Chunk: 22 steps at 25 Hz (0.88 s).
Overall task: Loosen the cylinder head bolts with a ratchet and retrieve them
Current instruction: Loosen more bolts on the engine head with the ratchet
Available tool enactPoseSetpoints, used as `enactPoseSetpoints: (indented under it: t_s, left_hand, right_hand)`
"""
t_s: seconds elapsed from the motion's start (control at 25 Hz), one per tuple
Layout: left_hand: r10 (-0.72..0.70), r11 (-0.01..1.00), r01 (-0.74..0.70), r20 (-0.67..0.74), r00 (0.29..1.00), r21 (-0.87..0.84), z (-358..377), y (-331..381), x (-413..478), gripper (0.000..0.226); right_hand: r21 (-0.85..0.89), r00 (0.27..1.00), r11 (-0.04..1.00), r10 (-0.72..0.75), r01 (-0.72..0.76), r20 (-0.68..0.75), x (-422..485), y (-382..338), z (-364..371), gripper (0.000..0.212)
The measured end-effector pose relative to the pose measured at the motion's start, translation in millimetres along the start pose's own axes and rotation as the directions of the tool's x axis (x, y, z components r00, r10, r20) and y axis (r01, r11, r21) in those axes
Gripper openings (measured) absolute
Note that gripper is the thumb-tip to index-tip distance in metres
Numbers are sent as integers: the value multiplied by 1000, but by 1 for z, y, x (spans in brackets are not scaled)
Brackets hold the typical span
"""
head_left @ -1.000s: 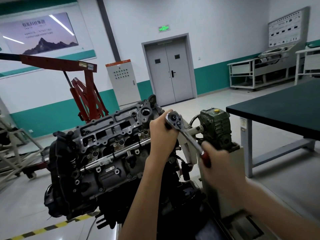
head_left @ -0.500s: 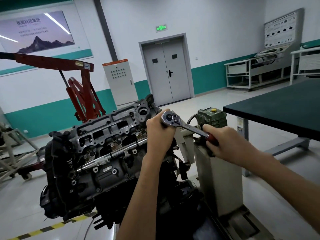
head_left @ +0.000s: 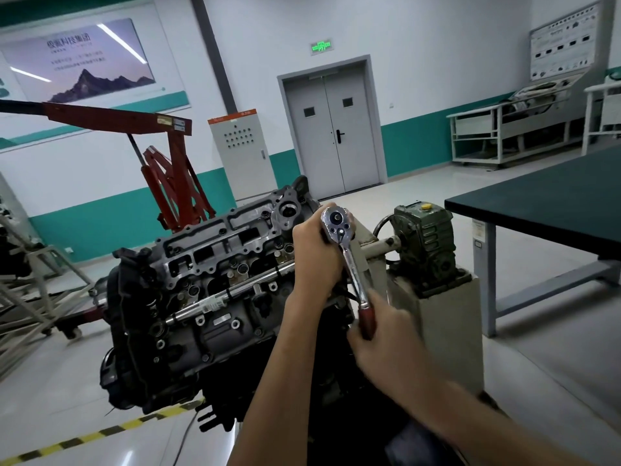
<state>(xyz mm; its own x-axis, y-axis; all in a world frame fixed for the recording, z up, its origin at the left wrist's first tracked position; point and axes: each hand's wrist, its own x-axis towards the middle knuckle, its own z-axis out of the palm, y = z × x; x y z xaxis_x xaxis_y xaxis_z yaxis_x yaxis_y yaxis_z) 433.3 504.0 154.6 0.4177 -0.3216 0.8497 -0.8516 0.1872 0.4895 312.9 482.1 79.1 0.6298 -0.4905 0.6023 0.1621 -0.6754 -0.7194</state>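
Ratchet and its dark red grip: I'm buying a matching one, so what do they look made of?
The shiny silver ratchet looks like chrome-plated steel, given its mirror-like highlights. Its dark red grip looks like glossy plastic or lacquered wood; partly covered by the right hand, so uncertain.

Chrome ratchet (head_left: 347, 255) with dark red grip, round head uppermost beside the left hand (head_left: 314, 253), shaft sloping down into the right hand (head_left: 383, 334), against the cylinder head (head_left: 215, 260).

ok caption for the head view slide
Left hand steadies the ratchet head at the cylinder head; right hand grips its handle.
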Motion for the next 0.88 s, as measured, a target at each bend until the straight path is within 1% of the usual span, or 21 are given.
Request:
enactPoseSetpoints:
  t_s: [0.08,0.12,0.2,0.24,0.28,0.32,0.36,0.44,0.52,0.6,0.64,0.68,0.72,0.8,0.84,0.88]
  left_hand:
    - [-19,1000,18,18,1000,23,-1,1,3,56]
    - [-32,999,31,31,999,28,-1,0,4,55]
    - [-50,999,49,39,998,24,-1,1,3,48]
    - [-52,998,52,35,998,24,-1,2,2,47]
    - [-50,998,49,34,998,25,-2,3,1,46]
    - [-44,999,43,32,999,23,-1,2,1,46]
    - [-37,999,36,22,999,17,-1,2,0,46]
    - [-34,999,35,-31,999,4,3,0,1,42]
    - [-43,999,42,-65,997,-24,8,-2,0,38]
    - [-34,998,30,-67,997,-56,9,-4,-5,40]
    - [-33,998,30,-52,998,-56,7,-4,-6,40]
    - [-37,998,36,-24,999,-50,5,-5,-4,41]
    - [-40,999,40,5,999,-37,3,-4,-2,44]
    - [-32,999,32,18,999,5,2,-2,0,51]
    - [-28,999,27,17,999,16,2,-1,1,52]
    - [-26,1000,25,21,999,19,3,-1,2,51]
  right_hand:
    - [-199,985,977,-46,79,165,23,22,-40,12]
    - [-305,972,943,-63,132,225,39,28,-61,12]
    - [-499,949,821,-151,276,276,71,32,-92,18]
    - [-553,941,767,-198,324,276,81,32,-98,20]
    - [-571,941,752,-216,330,260,84,31,-99,21]
    - [-558,953,775,-201,296,226,78,30,-95,20]
    - [-520,969,821,-164,237,183,66,30,-86,18]
    - [-395,993,913,-69,100,90,38,24,-59,14]
    - [-208,1000,978,13,-9,16,13,9,-23,17]
    - [29,999,999,34,-33,-35,-4,-10,10,29]
    - [97,998,995,44,-40,-37,-8,-16,18,35]
    - [105,999,994,47,-44,-26,-8,-16,18,35]
    - [59,999,998,35,-34,-5,-5,-9,9,32]
    - [-136,995,990,-9,22,99,10,14,-23,17]
    - [-248,988,966,-32,70,153,23,25,-43,12]
    - [-359,979,924,-62,130,195,39,31,-63,13]
